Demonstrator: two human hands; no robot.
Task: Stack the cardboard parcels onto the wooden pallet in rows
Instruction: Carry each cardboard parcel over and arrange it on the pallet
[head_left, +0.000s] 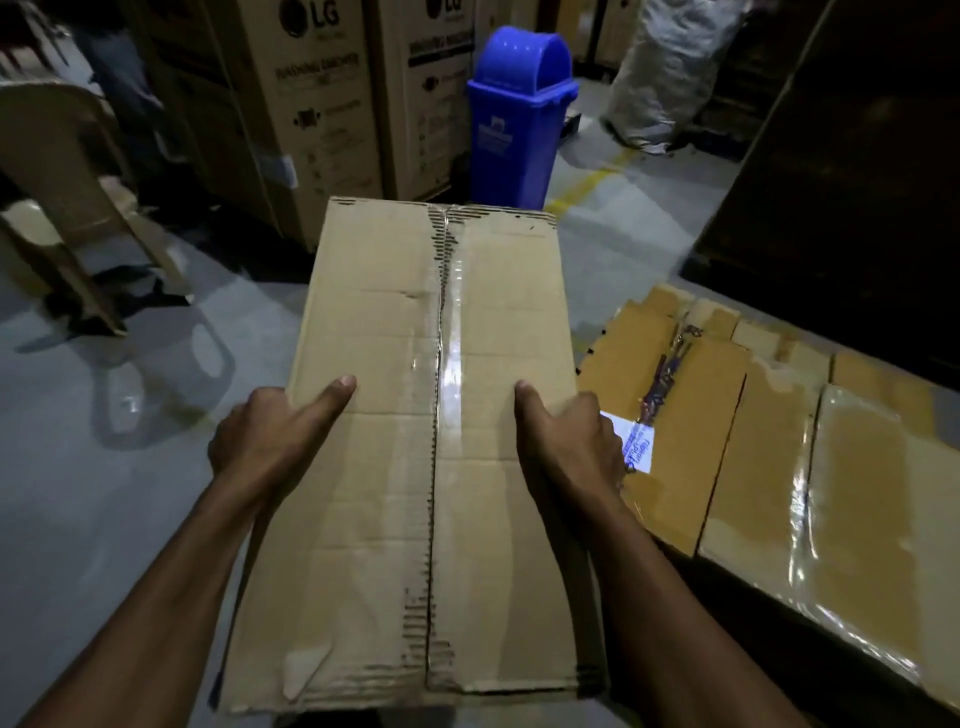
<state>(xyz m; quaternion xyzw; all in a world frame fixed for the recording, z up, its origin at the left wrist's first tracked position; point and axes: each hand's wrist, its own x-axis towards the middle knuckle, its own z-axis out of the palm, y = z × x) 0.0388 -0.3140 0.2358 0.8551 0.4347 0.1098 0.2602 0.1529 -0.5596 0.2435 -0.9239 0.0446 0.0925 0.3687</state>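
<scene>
I have my left hand (260, 436) and right hand (571, 441) clamped on the long taped brown cardboard parcel (436, 415) (thumbs on top); it could slip sideways.

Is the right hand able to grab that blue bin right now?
Probably not. The right hand is gripping the cardboard parcel together with the left hand, and the blue bin stands on the floor well beyond the parcel's far end.

Grey floor (78, 467) — on it a blue bin (517, 119), tall printed cartons (322, 104), a plastic chair (67, 208).
</scene>
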